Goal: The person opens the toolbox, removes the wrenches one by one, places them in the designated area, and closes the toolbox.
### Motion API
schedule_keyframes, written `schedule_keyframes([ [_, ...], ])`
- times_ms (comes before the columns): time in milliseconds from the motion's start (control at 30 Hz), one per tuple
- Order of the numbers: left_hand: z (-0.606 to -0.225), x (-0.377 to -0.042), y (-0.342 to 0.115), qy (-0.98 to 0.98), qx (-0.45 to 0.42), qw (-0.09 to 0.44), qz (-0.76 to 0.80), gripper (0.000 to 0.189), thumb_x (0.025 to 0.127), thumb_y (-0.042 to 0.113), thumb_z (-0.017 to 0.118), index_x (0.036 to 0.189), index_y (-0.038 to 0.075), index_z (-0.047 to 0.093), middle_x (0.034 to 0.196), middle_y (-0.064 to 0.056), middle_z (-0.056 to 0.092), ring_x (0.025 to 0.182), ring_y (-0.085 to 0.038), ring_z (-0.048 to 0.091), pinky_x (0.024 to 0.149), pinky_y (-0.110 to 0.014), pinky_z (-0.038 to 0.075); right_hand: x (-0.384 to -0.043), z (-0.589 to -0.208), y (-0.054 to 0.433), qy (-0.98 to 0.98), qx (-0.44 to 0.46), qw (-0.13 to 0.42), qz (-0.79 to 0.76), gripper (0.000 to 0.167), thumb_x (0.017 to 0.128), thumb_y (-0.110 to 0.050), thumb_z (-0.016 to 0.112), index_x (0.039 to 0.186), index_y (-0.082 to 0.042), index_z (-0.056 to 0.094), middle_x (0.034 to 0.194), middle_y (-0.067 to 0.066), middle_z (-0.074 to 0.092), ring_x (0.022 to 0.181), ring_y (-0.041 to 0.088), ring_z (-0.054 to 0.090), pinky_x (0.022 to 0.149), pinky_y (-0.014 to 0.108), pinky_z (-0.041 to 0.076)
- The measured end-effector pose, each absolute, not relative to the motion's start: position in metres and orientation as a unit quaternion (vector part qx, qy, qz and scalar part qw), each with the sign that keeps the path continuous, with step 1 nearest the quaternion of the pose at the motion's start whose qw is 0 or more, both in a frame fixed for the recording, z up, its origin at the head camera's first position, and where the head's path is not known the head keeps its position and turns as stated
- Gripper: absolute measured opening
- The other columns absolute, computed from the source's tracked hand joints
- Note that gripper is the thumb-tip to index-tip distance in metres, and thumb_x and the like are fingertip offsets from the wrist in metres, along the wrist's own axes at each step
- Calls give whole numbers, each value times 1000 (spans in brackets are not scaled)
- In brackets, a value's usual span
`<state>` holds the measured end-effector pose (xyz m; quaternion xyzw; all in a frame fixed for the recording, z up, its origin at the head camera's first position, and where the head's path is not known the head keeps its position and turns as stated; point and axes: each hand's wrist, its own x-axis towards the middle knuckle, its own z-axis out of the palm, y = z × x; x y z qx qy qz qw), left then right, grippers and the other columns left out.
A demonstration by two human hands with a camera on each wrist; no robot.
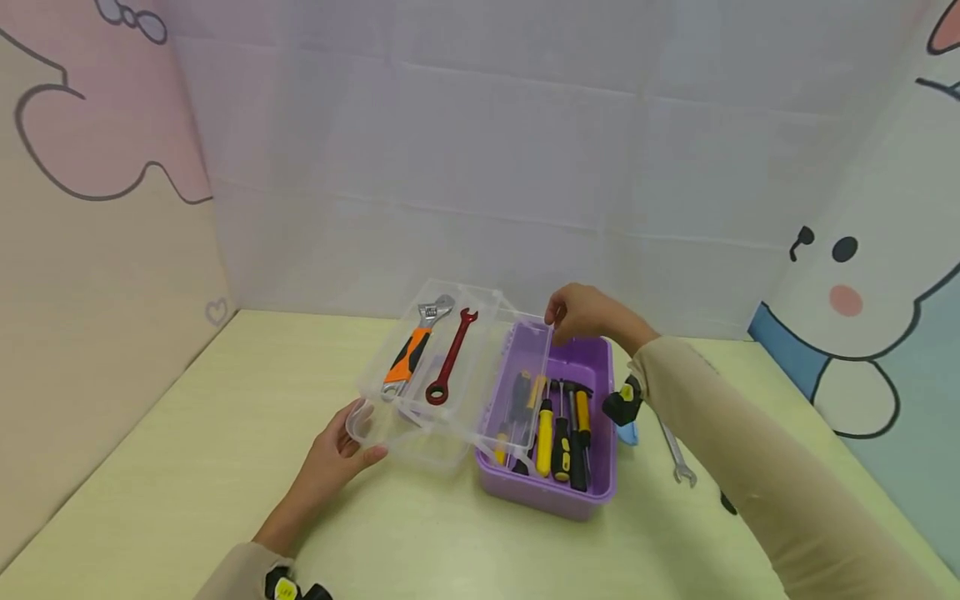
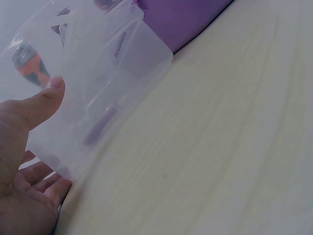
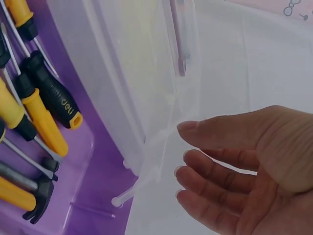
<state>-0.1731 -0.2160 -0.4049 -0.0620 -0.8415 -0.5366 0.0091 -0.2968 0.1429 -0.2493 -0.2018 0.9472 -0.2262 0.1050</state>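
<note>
My left hand [image 1: 324, 458] holds the left end of a clear plastic lid [image 2: 142, 51], thumb on the near side and fingers behind it. The lid is swung out to the left of a purple toolbox [image 1: 547, 502]. An adjustable wrench [image 1: 408, 354] with an orange and black handle and a red combination wrench [image 1: 451, 358] lie on the clear plastic. My right hand [image 1: 588, 310] is at the far right corner of a clear tray [image 1: 525, 354] over the box. In the right wrist view its fingers are loosely curled, thumb tip right at a clear link bar [image 3: 132, 193].
Inside the toolbox are several screwdrivers [image 1: 544, 442] and a hammer [image 1: 583, 408]. Right of it, a silver open-end wrench [image 1: 678, 458], a light blue item [image 1: 628, 433] and a small black item [image 1: 727, 503] lie on the table [image 1: 262, 400]. Printed panels stand around.
</note>
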Motion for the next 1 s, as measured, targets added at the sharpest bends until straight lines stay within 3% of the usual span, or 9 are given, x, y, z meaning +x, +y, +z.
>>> schedule_keyframes([
  [300,-404,-172,-217,-845,-59,9,-531,78,85,13,72,146,-3,25,148,-29,33,136,-42,36,106,-44,35,-298,-247,120,935,-243,60,-251,22,76,-3,72,97,-3,63,98,16,64,82,23,59,71,32,53],
  [600,-407,-173,-217,-843,-69,19,-532,77,85,11,71,145,-3,27,146,-29,35,135,-42,37,106,-45,36,-303,-249,99,936,-264,11,-232,31,78,0,69,109,-1,62,105,18,64,92,28,60,79,38,54],
  [1000,-403,-172,-216,-848,-58,8,-527,78,86,14,71,146,-2,25,148,-28,34,136,-41,36,107,-44,35,-301,-246,75,918,-325,0,-227,27,78,2,64,104,-1,65,106,18,65,96,29,60,84,38,54],
])
